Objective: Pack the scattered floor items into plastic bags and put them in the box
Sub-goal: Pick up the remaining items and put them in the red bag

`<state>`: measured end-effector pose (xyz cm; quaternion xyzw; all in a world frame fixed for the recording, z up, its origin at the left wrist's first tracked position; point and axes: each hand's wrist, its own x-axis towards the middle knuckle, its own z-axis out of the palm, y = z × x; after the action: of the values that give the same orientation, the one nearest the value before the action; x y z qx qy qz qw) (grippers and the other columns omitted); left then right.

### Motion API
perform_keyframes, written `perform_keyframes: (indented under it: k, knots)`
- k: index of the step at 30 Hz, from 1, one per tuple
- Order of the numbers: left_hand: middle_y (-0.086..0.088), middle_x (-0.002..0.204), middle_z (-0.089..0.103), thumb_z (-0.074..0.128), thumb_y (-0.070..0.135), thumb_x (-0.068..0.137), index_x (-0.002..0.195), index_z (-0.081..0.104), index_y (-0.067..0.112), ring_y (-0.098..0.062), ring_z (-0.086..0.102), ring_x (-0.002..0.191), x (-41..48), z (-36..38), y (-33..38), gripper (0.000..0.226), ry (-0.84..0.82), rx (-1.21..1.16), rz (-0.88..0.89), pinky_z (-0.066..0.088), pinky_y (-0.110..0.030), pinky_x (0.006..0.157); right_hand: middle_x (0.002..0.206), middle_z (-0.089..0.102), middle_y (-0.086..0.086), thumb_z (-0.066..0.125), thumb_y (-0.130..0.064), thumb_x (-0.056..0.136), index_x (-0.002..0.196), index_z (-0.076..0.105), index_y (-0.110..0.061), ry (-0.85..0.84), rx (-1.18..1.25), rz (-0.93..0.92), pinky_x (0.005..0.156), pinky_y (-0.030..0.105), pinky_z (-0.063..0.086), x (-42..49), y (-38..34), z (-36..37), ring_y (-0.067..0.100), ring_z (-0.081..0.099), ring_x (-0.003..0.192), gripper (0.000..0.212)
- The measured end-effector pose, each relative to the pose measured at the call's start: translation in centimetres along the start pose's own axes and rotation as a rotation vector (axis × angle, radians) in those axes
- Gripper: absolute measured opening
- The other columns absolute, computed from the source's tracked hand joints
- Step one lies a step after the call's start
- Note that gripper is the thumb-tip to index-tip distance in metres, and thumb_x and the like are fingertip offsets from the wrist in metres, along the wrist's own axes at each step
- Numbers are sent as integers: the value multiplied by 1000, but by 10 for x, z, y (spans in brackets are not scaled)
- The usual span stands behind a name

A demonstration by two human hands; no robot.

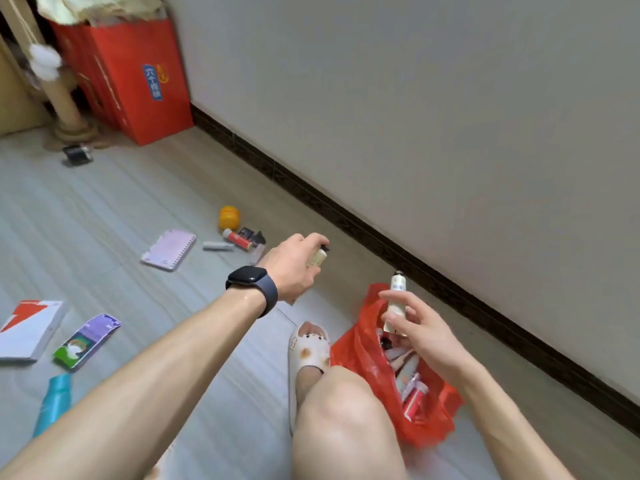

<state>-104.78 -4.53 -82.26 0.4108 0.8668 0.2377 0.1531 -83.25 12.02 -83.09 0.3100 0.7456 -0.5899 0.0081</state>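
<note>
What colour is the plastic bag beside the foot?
Red; the bag shows clearly in the head view, the only one.

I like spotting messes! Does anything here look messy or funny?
Yes. Things lie scattered over the floor: a purple notebook, an orange jar and a teal bottle on its side. Nothing looks spilled or broken.
</note>
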Motion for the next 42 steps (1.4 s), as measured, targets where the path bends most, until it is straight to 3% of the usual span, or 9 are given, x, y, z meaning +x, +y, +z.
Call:
perform_keyframes:
  k: [6,10,17,20,23,28,35,38,42]
  knots:
    - [-3,120,48,50,23,95,135,39,32,-31,60,95,-13,63,-8,43,-299,345,-9,48,-37,71,57,56,-9,43,2,92,117,64,-16,187,-133,428,45,20,36,-31,143,-23,7,47,42,37]
    - [-2,121,51,54,32,94,134,41,34,-32,60,98,-1,75,1,42,-303,269,-7,47,-36,73,74,61,1,40,2,95,117,64,-15,237,-79,483,45,22,36,-19,175,-21,10,49,45,36]
    - [-1,88,69,73,23,83,102,53,25,-26,71,74,25,83,37,28,-219,-499,-222,53,-32,53,93,71,-4,57,-18,95,105,69,-21,428,-148,409,55,10,46,5,147,-11,-1,61,65,16]
    - [-4,87,73,78,22,81,97,52,21,-15,72,68,34,93,54,31,-228,-744,-282,45,-18,52,108,73,4,52,-43,100,110,68,-21,270,342,329,83,40,57,9,111,-3,19,72,89,29]
    - [-1,82,74,80,28,79,95,53,23,-11,70,68,38,108,67,32,-252,-728,-260,43,-21,56,109,74,9,48,-44,101,121,66,-20,113,599,228,75,39,52,8,86,-1,29,71,87,36]
    - [-2,93,74,75,28,84,97,55,21,-16,72,78,55,134,80,25,-342,-752,-264,47,-22,59,88,70,9,60,-24,97,117,69,-15,263,390,62,60,29,47,13,102,-21,15,53,64,23]
    - [-5,152,35,50,47,81,137,48,31,-26,26,143,65,211,55,59,-450,116,117,26,-45,113,90,72,-4,46,-41,100,104,66,-26,494,-387,482,81,35,47,28,169,-51,27,66,98,25]
    - [-5,164,2,48,41,90,146,40,30,-26,-5,151,71,246,36,58,-431,373,375,-5,-59,117,90,68,-8,47,-37,101,113,64,-26,408,-435,466,79,31,42,46,174,-44,25,65,104,23]
    - [-4,165,0,32,43,101,144,45,20,-27,-9,150,69,250,14,51,-445,579,358,-8,-61,116,134,62,-3,45,-23,100,140,52,-33,27,-632,467,93,25,39,77,177,-36,21,55,126,41]
